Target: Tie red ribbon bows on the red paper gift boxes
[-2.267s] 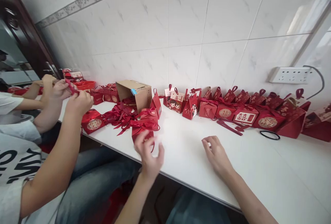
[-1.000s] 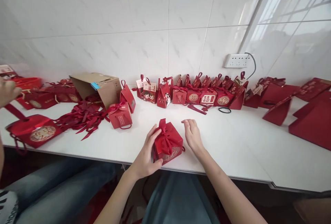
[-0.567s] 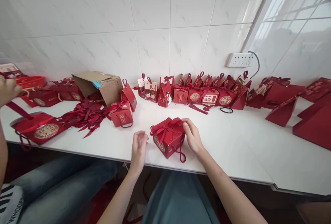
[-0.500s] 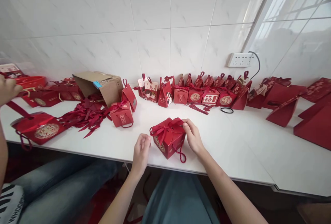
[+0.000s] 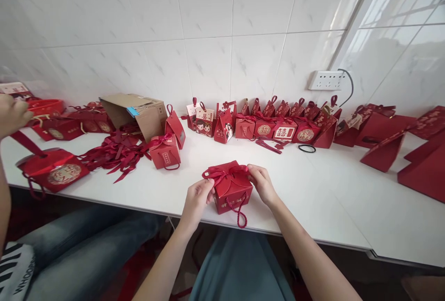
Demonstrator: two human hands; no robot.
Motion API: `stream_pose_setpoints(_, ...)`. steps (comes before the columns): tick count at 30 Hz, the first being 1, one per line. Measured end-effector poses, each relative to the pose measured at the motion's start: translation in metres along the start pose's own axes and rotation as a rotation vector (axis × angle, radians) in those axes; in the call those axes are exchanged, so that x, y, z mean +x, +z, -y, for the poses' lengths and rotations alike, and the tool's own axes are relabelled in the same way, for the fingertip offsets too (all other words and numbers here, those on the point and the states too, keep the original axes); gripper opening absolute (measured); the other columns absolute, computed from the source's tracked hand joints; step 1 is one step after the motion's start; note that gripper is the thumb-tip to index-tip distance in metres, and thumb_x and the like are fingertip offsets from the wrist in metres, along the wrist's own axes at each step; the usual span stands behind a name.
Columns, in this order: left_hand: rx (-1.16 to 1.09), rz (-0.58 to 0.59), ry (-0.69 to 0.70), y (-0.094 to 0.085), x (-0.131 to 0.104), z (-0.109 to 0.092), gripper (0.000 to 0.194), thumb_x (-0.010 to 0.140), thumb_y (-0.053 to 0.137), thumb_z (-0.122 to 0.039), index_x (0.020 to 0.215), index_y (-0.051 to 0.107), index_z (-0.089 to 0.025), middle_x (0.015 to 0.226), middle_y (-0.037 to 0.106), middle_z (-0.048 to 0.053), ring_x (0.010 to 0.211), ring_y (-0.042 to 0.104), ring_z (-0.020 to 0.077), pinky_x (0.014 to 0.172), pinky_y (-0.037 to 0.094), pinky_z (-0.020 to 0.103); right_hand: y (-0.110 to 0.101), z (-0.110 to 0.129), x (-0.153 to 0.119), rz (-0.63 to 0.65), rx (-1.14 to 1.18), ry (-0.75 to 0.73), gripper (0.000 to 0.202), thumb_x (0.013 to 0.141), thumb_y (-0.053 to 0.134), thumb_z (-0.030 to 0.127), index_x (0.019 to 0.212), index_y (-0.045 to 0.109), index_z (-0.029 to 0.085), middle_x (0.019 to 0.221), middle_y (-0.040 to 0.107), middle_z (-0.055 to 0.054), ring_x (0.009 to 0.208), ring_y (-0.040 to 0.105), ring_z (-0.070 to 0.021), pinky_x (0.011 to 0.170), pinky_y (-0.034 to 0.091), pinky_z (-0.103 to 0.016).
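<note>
A red gift box (image 5: 233, 199) with a rope handle hanging down its near side stands at the table's front edge. Across its top lies a red ribbon bow (image 5: 227, 174). My left hand (image 5: 199, 199) is closed at the box's left side, thumb and finger pinching the left part of the ribbon. On the right, my right hand (image 5: 261, 182) pinches the bow's right loop between thumb and fingers. The box rests on the white table (image 5: 299, 199) between both hands.
Left of me a co-worker's hand (image 5: 14, 114) lifts a ribbon on another red box (image 5: 57, 171). Loose ribbons (image 5: 116, 152) lie before a cardboard box (image 5: 149, 118). Finished-looking boxes (image 5: 264, 129) line the wall, and a black ring (image 5: 307, 148) lies near them. More red boxes (image 5: 380, 152) stand right.
The gift box has turned so its rope-handle side faces me. My left hand has moved right and up onto the ribbon, while my right hand stays at the bow's right loop.
</note>
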State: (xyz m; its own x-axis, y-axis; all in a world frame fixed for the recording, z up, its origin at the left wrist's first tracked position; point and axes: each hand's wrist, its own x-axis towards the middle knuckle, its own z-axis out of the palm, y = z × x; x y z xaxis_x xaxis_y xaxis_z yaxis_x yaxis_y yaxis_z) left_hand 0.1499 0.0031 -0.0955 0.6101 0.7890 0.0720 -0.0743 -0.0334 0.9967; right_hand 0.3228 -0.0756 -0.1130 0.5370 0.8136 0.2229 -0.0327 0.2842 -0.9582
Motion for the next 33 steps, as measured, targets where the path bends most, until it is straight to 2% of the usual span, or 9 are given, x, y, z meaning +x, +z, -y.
stream_pose_setpoints(5, -0.112, 0.005, -0.058, -0.004, 0.004, 0.003, 0.034, 0.071, 0.062, -0.041, 0.053, 0.048, -0.016, 0.043, 0.04, -0.006, 0.045, 0.034, 0.0067, 0.048, 0.026, 0.021, -0.001, -0.001, 0.001, 0.044, 0.09, 0.039, 0.041, 0.071, 0.063, 0.045, 0.05, 0.04, 0.019, 0.052, 0.032, 0.004, 0.05, 0.028, -0.0094, 0.05, 0.021, -0.026)
stream_pose_setpoints(17, -0.189, 0.059, -0.09, -0.012, 0.005, 0.004, 0.035, 0.066, 0.066, -0.042, 0.052, 0.049, -0.016, 0.045, 0.042, -0.005, 0.047, 0.037, 0.0068, 0.05, 0.03, 0.021, 0.001, 0.004, 0.006, 0.02, 0.298, 0.167, 0.039, 0.064, 0.066, 0.035, 0.044, 0.037, 0.019, 0.047, 0.027, 0.006, 0.045, 0.029, -0.0074, 0.049, 0.022, -0.026)
stream_pose_setpoints(33, -0.21, 0.088, -0.067, -0.015, 0.004, 0.017, 0.037, 0.068, 0.065, -0.045, 0.053, 0.045, -0.017, 0.046, 0.04, -0.005, 0.047, 0.035, 0.0075, 0.05, 0.03, 0.022, -0.001, 0.001, 0.005, 0.015, 0.264, 0.371, 0.032, 0.062, 0.064, 0.032, 0.049, 0.038, 0.019, 0.048, 0.026, 0.008, 0.045, 0.026, -0.0062, 0.046, 0.021, -0.024)
